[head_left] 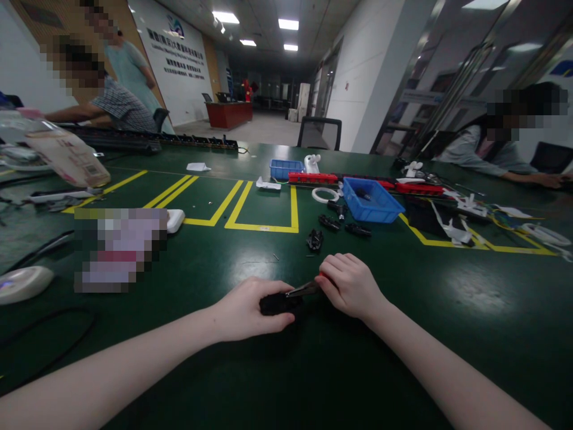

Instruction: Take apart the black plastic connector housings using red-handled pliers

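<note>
A pink-capped bottle (69,158) is at far left; rightward, the left hand (248,307) has its fingers wrapped around a black part (274,304) above the green table (215,400), with a small blue basket (285,173), contents unclear, farther back. A metal tool (305,289), tip at the part, is clenched in the right hand (351,286), loose black pieces (315,240) lying between that hand and a larger blue bin (378,210) holding something dark (363,194).

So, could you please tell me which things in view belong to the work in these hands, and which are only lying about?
In the work:
- small black part, held in the left hand
- slim silver-grey metal tool, held in the right hand

Probably only lying about:
- plastic bottle with pink cap
- white rounded device
- flat white ring
</note>
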Available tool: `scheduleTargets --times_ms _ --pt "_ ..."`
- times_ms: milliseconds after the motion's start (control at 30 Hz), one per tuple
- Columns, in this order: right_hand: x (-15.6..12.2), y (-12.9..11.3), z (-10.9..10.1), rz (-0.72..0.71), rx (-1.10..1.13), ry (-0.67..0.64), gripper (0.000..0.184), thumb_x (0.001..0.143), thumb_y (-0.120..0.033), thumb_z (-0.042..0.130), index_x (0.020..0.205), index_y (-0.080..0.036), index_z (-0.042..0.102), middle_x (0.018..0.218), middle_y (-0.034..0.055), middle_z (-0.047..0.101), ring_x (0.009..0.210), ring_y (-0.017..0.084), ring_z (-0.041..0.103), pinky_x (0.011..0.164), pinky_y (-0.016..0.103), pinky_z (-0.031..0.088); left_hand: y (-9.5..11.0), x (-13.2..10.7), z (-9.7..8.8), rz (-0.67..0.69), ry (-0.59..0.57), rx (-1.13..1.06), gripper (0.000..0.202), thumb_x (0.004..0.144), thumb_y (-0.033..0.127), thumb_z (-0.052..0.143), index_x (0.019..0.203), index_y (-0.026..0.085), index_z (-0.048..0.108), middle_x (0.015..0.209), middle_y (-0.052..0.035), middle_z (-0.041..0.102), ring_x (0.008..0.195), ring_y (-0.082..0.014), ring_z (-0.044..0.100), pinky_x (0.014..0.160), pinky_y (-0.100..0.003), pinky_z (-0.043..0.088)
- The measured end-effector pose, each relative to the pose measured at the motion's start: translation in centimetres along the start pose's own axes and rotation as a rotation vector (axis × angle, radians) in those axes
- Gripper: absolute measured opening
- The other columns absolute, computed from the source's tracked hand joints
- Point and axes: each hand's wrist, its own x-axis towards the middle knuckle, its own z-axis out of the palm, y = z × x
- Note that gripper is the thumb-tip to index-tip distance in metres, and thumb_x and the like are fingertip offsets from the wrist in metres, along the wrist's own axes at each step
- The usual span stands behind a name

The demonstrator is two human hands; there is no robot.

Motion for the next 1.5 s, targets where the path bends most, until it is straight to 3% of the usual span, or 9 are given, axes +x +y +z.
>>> scheduleTargets --times_ms 200,833,1500 --pt "-0.05 -0.36 0.38 0.003 -0.006 0.000 0.041 0.097 -0.035 0.030 0.071 -0.017 0.056 0.071 0.0047 0.058 0.063 0.015 0.046 0.062 0.031 0.030 -0.21 0.12 0.04 -0.014 -0.009 0.044 0.042 0.078 0.040 0.067 0.113 0.017 0.063 0.089 -0.0030 0.067 0.071 -0.0160 0.059 0.058 -0.023 0.043" --pt "-0.19 -0.07 0.07 0.047 0.034 0.070 0.041 0.097 -0.035 0.030 0.071 -0.016 0.056 0.071 0.0050 0.059 0.064 0.015 0.047 0.061 0.031 0.031 0.02 -0.07 0.01 -0.033 0.038 0.003 0.030 0.081 0.038 0.063 0.102 0.016 0.062 0.083 -0.0012 0.064 0.068 -0.0143 0.058 0.058 -0.023 0.042" --pt "-0.02 -0.80 0.44 0.039 0.038 -0.003 0.042 0.097 -0.035 0.029 0.070 -0.016 0.056 0.070 0.0044 0.058 0.063 0.014 0.047 0.062 0.030 0.030 -0.28 0.17 0.19 0.002 0.022 0.050 0.036 0.081 0.038 0.065 0.111 0.019 0.061 0.088 -0.0009 0.067 0.070 -0.0149 0.059 0.059 -0.024 0.043"
